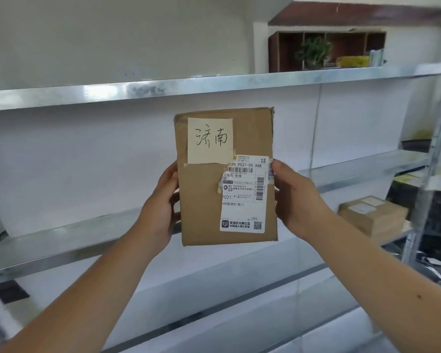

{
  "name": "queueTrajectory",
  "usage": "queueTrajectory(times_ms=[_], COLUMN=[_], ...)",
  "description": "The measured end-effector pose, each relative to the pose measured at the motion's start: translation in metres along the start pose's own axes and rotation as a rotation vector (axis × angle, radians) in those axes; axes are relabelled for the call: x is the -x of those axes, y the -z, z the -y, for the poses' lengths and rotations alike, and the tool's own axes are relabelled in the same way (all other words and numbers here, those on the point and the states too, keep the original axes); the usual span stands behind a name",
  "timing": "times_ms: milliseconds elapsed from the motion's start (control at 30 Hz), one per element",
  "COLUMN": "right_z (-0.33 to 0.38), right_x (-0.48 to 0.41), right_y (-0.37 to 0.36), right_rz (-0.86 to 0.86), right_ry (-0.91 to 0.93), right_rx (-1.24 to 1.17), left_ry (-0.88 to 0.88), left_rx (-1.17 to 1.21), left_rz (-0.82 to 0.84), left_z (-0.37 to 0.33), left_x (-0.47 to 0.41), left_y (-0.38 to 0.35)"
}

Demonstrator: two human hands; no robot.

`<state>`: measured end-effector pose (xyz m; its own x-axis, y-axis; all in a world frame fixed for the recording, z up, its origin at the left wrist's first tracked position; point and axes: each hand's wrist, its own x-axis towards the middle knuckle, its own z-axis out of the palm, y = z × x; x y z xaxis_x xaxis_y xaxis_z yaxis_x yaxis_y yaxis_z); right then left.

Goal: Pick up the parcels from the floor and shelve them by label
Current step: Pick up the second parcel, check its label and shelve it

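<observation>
Parcel presented for label reading. A flat cardboard parcel (pixel 227 177) is held upright in front of the metal shelving, its broad face turned toward the camera — presumably so that the markings can be read before a shelf is chosen. The left hand (pixel 158 212) clasps the parcel's left edge at mid-height, palm against the side and fingers wrapped out of sight behind; the right hand (pixel 294 197) clasps the opposite edge, thumb lying over the margin of the printed label. Both hands are closed on the parcel, neither on anything else, and the parcel rests on no surface.

A handwritten note (pixel 210 140) is taped to the upper left of the parcel's face; a printed shipping label (pixel 245 194) with barcodes sits below and right of it, overlapping the note's lower corner. The grip at the two side edges leaves both uncovered — a hold suited to reading, not carrying.

Behind the parcel runs the middle shelf (pixel 61 240), bare in the stretch directly behind it; an upper shelf (pixel 138 89) passes above the parcel's top edge. To the right of the parcel and lower, a second cardboard box (pixel 373 216) lies flat on a shelf. No shelf markers are legible, so the matching bay cannot be told.

Stage, as judged: parcel lifted, label under inspection, shelving not yet done.
</observation>
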<state>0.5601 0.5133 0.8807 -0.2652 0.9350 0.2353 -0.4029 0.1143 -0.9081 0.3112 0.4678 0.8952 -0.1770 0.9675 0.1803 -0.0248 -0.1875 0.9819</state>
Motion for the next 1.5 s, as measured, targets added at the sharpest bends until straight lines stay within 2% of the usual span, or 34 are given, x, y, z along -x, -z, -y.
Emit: queueTrajectory(times_ms=[367, 567, 667, 800, 1033, 1500], right_z=[0.041, 0.063, 0.07, 0.075, 0.082, 0.092], right_x=[0.056, 0.088, 0.095, 0.109, 0.124, 0.134], right_y=[0.088, 0.114, 0.113, 0.121, 0.134, 0.19], right_rz=[-0.412, -0.529, -0.584, -0.674, -0.807, -0.916], right_ry=[0.069, 0.138, 0.123, 0.21, 0.25, 0.295], right_rx=[0.076, 0.156, 0.18, 0.157, 0.146, 0.135], left_ry=[-0.032, -0.028, -0.006, -0.001, 0.0, 0.061], left_rx=[0.061, 0.081, 0.132, 0.145, 0.184, 0.23], left_rz=[0.371, 0.571, 0.577, 0.667, 0.804, 0.809], left_z=[0.014, 0.02, 0.016, 0.017, 0.027, 0.051], left_x=[-0.048, -0.053, -0.051, -0.053, -0.062, -0.08], left_y=[-0.121, -0.176, -0.189, -0.211, -0.246, -0.325])
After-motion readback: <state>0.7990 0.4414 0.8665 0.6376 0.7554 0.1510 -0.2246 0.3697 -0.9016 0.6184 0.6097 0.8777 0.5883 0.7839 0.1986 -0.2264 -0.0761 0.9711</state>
